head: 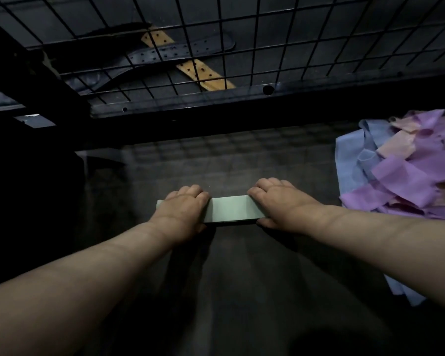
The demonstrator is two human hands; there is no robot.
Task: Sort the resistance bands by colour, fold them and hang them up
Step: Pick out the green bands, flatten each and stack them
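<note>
Gripping the folded pale-green rubber band (233, 209) at frame centre, the left hand (183, 208) and right hand (280, 204) each curl fingers over an end, thumbs at its near edge. Loosen either and the springy fold likely pops open.

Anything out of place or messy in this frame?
Only the heap of bands at the right: purple, blue and peach strips lie tangled, unsorted. The pale green band held between the left hand and right hand looks neatly folded.
</note>
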